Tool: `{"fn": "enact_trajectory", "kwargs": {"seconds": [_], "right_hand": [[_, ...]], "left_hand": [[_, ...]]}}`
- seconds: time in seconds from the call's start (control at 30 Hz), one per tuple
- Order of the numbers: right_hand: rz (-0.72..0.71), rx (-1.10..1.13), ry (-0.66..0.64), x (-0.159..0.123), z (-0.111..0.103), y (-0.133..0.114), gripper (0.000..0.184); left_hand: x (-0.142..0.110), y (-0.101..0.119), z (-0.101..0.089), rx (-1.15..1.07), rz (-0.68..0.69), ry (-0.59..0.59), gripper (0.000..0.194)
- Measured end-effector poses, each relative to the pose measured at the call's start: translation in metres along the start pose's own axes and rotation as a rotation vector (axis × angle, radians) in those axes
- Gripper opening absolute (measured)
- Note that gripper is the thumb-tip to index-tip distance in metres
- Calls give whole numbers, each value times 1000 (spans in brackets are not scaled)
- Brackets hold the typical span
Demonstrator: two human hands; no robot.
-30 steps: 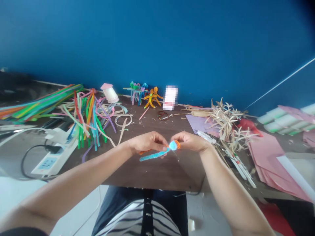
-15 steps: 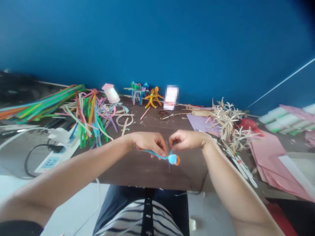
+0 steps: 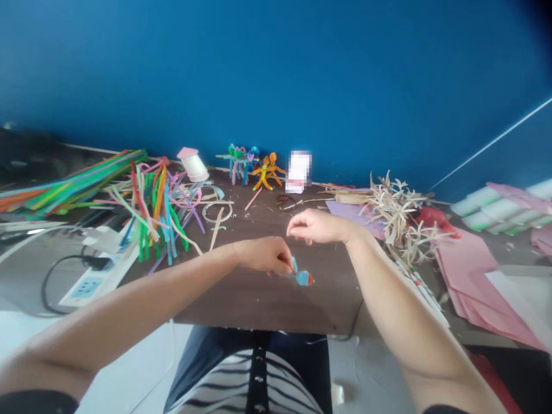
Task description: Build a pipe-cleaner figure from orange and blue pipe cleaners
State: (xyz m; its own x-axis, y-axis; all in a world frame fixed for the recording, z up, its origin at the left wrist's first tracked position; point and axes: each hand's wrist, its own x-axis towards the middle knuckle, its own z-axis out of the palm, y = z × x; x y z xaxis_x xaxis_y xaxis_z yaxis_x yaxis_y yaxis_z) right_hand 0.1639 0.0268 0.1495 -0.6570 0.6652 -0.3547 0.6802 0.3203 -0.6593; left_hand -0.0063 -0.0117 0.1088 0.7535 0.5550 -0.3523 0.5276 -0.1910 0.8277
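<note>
My left hand (image 3: 261,255) is closed on a light blue pipe-cleaner piece (image 3: 301,276) with an orange edge, held just above the dark brown table (image 3: 267,299). Its round end pokes out to the right of my fingers. My right hand (image 3: 317,226) hovers higher, a little behind and to the right of the piece, fingers curled in a pinch. What, if anything, it holds is too thin or blurred to see.
Loose coloured pipe cleaners (image 3: 150,195) lie at the left, with a white power strip (image 3: 92,276) in front of them. Small pipe-cleaner figures (image 3: 254,167) and a tape roll (image 3: 192,163) stand by the blue wall. Dried straw (image 3: 397,210) and pink paper sheets (image 3: 474,270) lie at the right.
My right hand has let go of the blue piece and lifted up and away from it. My left hand keeps the piece, now turned so its round end hangs to the right.
</note>
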Motion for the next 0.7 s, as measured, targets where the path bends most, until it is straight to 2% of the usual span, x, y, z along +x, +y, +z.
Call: {"fn": "enact_trajectory", "kwargs": {"seconds": [0.1, 0.17, 0.27, 0.33, 0.4, 0.53, 0.6, 0.7], "right_hand": [[150, 132, -30, -3, 15, 15, 21], [218, 245, -77, -6, 26, 21, 31], [121, 416, 68, -10, 36, 21, 31], [71, 471, 180, -10, 36, 17, 28], [93, 480, 238, -7, 33, 14, 24], [107, 378, 355, 3, 29, 4, 8], [51, 210, 412, 5, 29, -5, 3], [4, -125, 487, 2, 31, -22, 7]], "left_hand": [[-8, 4, -11, 61, 107, 61, 21], [-12, 7, -16, 200, 178, 164, 20], [-14, 10, -17, 392, 215, 278, 17], [-12, 12, -15, 454, 183, 295, 16], [-10, 13, -11, 482, 137, 309, 16], [-5, 13, -5, 522, -5, 337, 17], [-2, 10, -1, 546, -94, 362, 19], [2, 3, 4, 566, -163, 443, 24]]}}
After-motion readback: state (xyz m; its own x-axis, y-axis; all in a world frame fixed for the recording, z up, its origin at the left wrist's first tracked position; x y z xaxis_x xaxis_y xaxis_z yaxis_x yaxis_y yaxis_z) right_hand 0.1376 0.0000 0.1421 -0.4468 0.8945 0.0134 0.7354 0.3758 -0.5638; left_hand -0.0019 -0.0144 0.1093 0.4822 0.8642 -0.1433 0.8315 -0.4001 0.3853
